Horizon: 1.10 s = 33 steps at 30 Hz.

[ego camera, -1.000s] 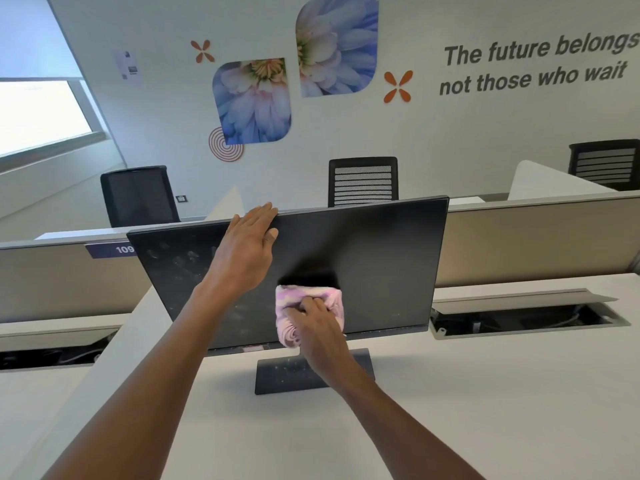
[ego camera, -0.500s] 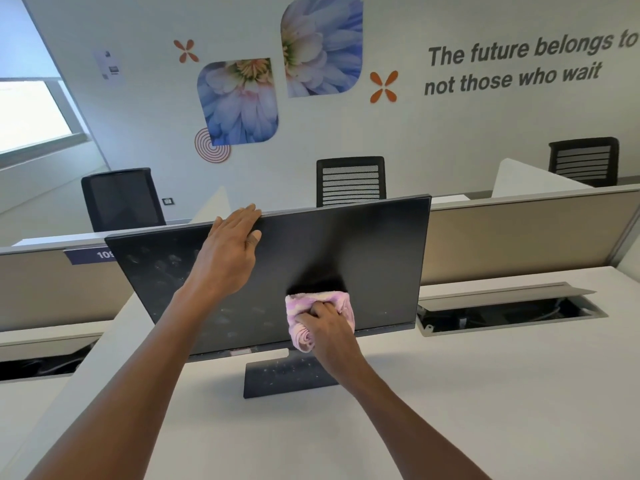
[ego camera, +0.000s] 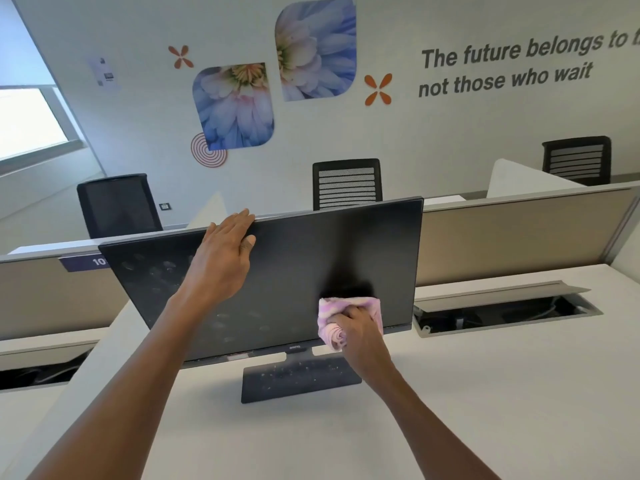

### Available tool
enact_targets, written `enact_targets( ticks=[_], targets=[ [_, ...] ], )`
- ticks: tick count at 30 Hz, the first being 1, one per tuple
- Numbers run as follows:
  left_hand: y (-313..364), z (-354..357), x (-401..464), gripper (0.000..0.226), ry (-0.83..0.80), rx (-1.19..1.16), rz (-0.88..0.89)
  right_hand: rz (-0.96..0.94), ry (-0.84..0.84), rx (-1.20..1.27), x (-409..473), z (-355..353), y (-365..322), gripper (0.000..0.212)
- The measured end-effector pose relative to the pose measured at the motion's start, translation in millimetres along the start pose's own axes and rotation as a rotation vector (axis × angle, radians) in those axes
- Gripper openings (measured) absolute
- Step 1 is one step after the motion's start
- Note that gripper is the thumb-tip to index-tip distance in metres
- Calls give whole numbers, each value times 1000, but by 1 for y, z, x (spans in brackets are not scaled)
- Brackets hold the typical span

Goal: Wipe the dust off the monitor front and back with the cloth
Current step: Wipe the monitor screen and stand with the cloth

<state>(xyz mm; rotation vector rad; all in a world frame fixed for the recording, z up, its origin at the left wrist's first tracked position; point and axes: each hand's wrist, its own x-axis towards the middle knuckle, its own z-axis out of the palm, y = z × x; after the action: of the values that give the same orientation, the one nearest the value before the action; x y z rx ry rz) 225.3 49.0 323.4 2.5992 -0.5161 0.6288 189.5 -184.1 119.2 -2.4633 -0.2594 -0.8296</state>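
Note:
A black monitor (ego camera: 298, 271) stands on a white desk, its dark screen facing me, with dusty smudges over its left half and specks on its flat base (ego camera: 298, 379). My left hand (ego camera: 225, 254) lies over the monitor's top edge, fingers straight across it and thumb on the screen. My right hand (ego camera: 356, 327) grips a bunched pink cloth (ego camera: 332, 327) and presses it against the lower right part of the screen, near the bottom bezel. The back of the monitor is hidden.
The white desk (ego camera: 485, 393) spreads around the base. An open cable tray (ego camera: 502, 310) is sunk into the desk at the right. Beige partitions (ego camera: 519, 233) run behind the monitor, with black office chairs (ego camera: 346, 183) beyond them.
My right hand has slid the cloth to the right along the lower part of the screen. My left hand has stayed on the top edge.

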Motion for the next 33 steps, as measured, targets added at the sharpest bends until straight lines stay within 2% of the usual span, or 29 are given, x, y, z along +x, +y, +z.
enact_targets(
  ticks=[2, 4, 5, 7, 11, 15, 18, 20, 25, 30, 33],
  targets=[
    [0, 0, 0, 46, 4, 3, 4, 39, 98, -35, 2, -12, 14, 3],
    [-1, 1, 1, 46, 0, 7, 7, 56, 149, -69, 10, -25, 23, 2],
    [0, 2, 1, 46, -2, 7, 5, 56, 159, -56, 14, -28, 22, 10],
    [0, 3, 2, 47, -4, 7, -2, 16, 139, -9, 18, -28, 21, 22],
    [-1, 1, -1, 46, 1, 5, 3, 12, 42, 24, 1, -14, 38, 6],
    [-1, 2, 0, 46, 3, 7, 5, 69, 38, -64, -2, -34, 67, 12],
    [-1, 5, 1, 46, 10, 10, 5, 53, 96, -160, 15, -52, 66, 9],
    [-3, 5, 2, 47, 11, 14, 7, 38, 114, -123, 20, -54, 57, 10],
    [-4, 5, 2, 47, 2, 23, 12, 25, -12, -71, -6, -37, 82, 9],
    [-5, 5, 1, 47, 9, 30, 14, 18, 167, -137, 4, -65, 73, 19],
    [-3, 5, 2, 47, 12, 31, 15, 25, 78, -68, 1, -51, 66, 15]
  ],
)
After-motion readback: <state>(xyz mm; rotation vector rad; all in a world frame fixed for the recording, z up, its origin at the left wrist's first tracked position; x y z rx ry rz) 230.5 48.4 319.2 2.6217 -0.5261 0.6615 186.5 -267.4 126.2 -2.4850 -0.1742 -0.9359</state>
